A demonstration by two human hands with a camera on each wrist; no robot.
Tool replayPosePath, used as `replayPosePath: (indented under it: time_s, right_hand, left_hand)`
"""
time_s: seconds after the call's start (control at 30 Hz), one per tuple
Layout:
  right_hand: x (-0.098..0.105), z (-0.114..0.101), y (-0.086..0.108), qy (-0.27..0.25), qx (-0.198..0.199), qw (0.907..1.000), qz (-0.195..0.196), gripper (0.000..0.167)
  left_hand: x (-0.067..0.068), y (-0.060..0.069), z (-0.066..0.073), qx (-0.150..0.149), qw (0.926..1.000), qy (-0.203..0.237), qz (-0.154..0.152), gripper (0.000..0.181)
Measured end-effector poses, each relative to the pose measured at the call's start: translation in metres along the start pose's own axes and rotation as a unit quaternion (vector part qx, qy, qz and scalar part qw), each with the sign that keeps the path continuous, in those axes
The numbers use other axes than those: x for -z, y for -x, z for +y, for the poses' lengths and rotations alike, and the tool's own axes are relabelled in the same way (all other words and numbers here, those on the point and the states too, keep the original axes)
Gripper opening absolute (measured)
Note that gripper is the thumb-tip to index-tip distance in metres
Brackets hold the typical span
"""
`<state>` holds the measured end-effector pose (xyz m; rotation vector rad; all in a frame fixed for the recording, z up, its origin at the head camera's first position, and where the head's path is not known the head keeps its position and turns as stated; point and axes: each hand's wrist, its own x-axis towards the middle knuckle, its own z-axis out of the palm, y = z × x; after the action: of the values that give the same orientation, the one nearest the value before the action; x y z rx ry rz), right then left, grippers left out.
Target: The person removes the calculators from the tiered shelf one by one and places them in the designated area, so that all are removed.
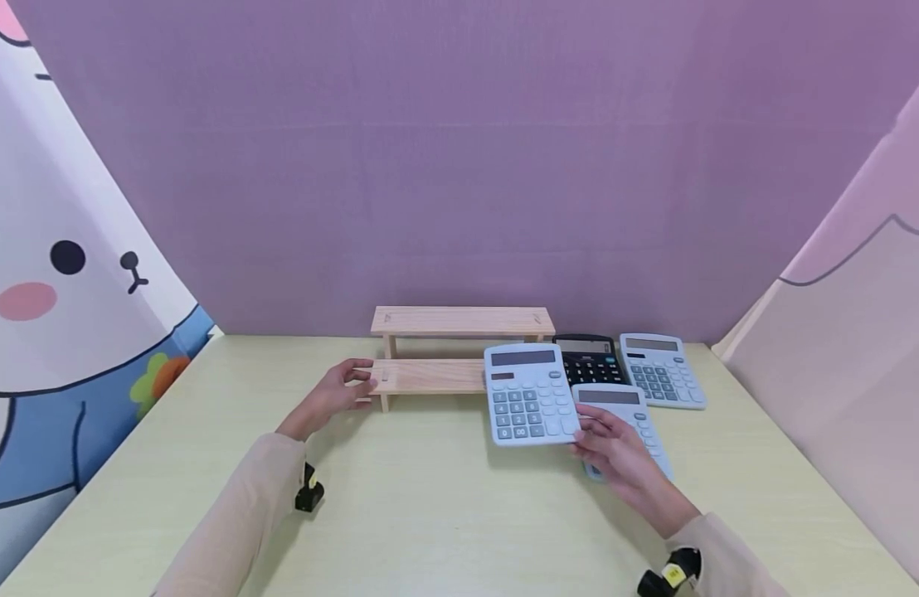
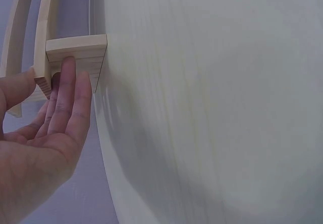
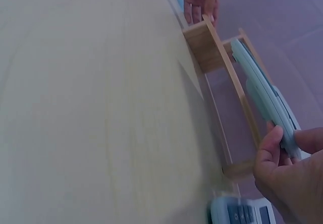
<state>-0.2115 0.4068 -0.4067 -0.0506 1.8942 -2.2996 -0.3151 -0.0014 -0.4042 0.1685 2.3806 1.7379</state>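
A two-tier wooden shelf (image 1: pixel 430 376) stands at the back of the table. My left hand (image 1: pixel 333 400) holds the left end of its lower board. In the left wrist view, the thumb (image 2: pixel 20 88) lies on one side of the board and the fingers on the other, by the shelf's leg (image 2: pixel 75 45). With my right hand (image 1: pixel 624 460) I pinch a light blue calculator (image 1: pixel 534 381) by its lower right corner. It is raised and tilted in front of the shelf's right part, its keys facing me. The right wrist view shows the calculator (image 3: pixel 262 90) edge-on between thumb and fingers.
Right of the shelf lie a black calculator (image 1: pixel 594 365) and a light blue calculator (image 1: pixel 661 373). Another light blue calculator (image 1: pixel 649 431) lies nearer, partly behind my right hand. A purple backdrop (image 1: pixel 459 166) rises behind the table (image 1: pixel 459 522), with printed cloths at both sides.
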Motion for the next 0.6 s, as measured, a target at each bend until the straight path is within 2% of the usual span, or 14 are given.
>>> replayPosePath:
  time_s: [0.27,0.6]
  right_hand:
    - [0.021,-0.006,0.008,0.008,0.003,0.9998,-0.015,0.051]
    - [0.049,-0.009,0.020,-0.016,0.029,0.9985,-0.044,0.037]
  left_hand:
    - [0.001,0.004,0.002,-0.002,1.0000,-0.002,0.004,0.049]
    - [0.002,0.011,0.004,-0.007,0.9999,-0.005,0.006,0.049]
